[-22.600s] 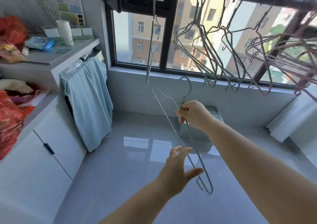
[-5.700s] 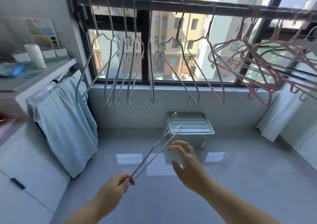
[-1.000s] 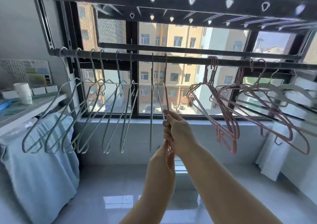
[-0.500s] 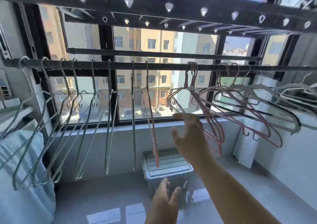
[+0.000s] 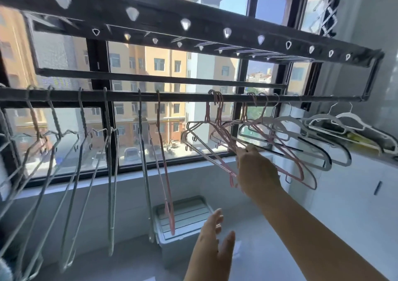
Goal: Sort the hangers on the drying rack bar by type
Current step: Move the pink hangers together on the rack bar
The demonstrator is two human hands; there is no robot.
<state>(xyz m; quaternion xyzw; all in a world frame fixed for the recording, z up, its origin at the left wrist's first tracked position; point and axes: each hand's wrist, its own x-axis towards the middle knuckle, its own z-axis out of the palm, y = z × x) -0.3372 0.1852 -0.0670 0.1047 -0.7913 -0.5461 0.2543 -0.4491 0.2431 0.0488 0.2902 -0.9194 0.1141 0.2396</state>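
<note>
I log: drying rack bar (image 5: 183, 96) runs left-right; pink hangers (image 5: 224, 134) angled right. Right hand (image 5: 256, 171) pinches one; left hand (image 5: 213, 248) open, empty. No writing legible.

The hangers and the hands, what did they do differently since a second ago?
The right hand let go of the lone pink wire hanger it had just hung and reached right to the bunched pink hangers. The left hand dropped low, open. The grey wire hangers stayed on the dark rack bar.
</note>
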